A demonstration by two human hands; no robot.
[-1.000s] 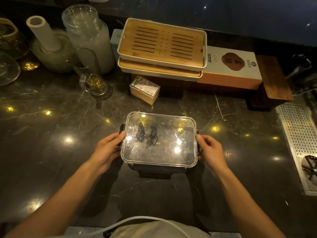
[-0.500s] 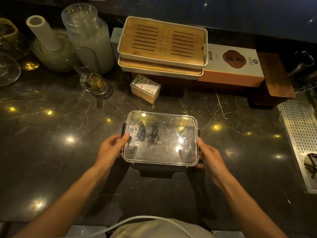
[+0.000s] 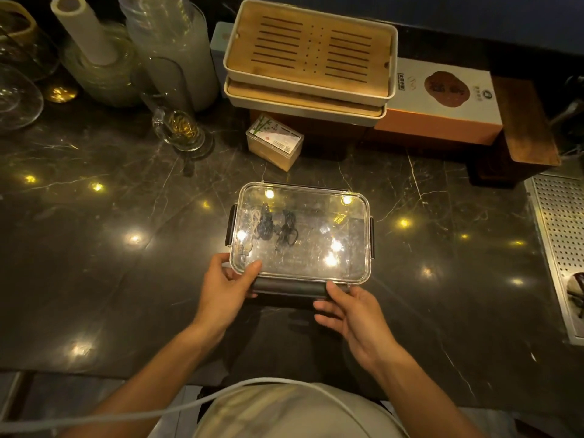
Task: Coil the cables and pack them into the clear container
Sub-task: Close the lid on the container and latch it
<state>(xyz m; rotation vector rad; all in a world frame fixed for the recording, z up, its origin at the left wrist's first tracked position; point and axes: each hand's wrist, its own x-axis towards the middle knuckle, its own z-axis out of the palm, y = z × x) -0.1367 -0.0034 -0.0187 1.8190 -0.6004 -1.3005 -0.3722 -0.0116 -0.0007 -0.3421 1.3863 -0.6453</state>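
The clear container [image 3: 354,216] sits on the dark marble counter with its transparent lid on. Through the lid I see a white coiled cable [image 3: 249,230] at the left, a dark coiled cable [image 3: 264,224] beside it and a black cable [image 3: 287,230] further right. A dark latch flap [image 3: 289,286] runs along the near edge. My left hand [image 3: 226,287] grips the near left corner, thumb on the lid. My right hand [image 3: 350,311] touches the right end of the near latch with relaxed fingers.
Behind the container stand a small labelled box [image 3: 275,142], two stacked bamboo tea trays [image 3: 311,55] and an orange-and-white carton [image 3: 442,102]. Glassware and a paper roll [image 3: 83,31] crowd the back left. A perforated metal drain tray [image 3: 559,241] lies at the right.
Both hands have slid from the container's short sides down to its near edge. The left now holds the near left corner; the right is at the front latch.
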